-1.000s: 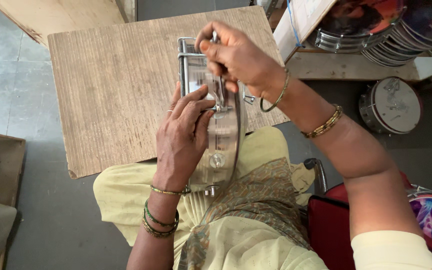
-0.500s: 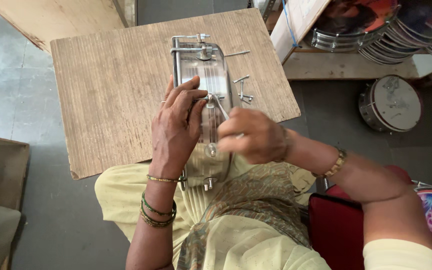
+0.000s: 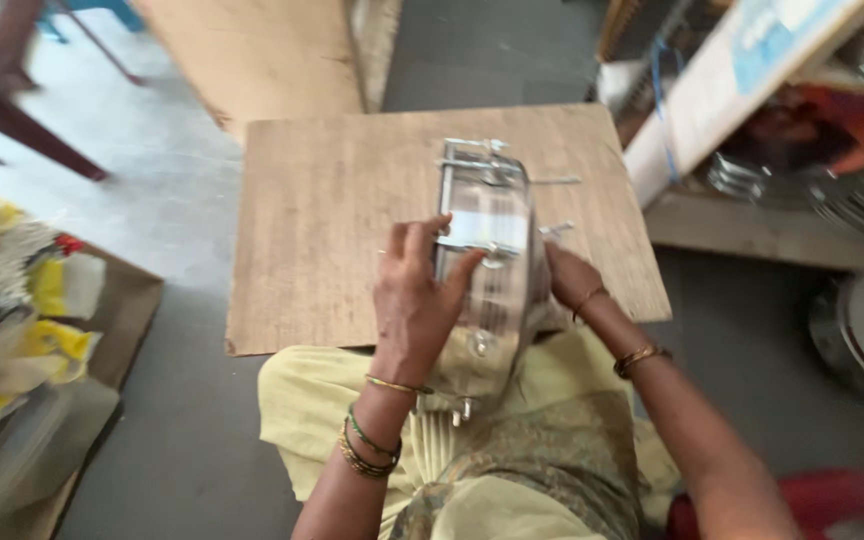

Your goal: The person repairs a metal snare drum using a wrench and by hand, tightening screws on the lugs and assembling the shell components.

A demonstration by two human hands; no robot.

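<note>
Left hand point(image 3: 414, 305) flat on long shiny steel frame with clamps point(image 3: 484, 262), fingers spread, pressing it down. Right hand point(image 3: 564, 275) tucked against frame's right side, grip hidden, cannot tell. Frame spans lap to pale wooden board point(image 3: 332, 220). Loose small metal fittings point(image 3: 557, 230) beside it, judged unfitted. Far right: stacked steel rings point(image 3: 852, 190). Grey floor point(image 3: 172, 400).

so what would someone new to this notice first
Probably the shiny oblong metal container lying on the wooden board across the person's lap, mid-frame. The left hand lies flat on its near side, bangles at the wrist, while the right hand is tucked against its right edge. Small loose metal fittings lie on the board just right of it.
</note>
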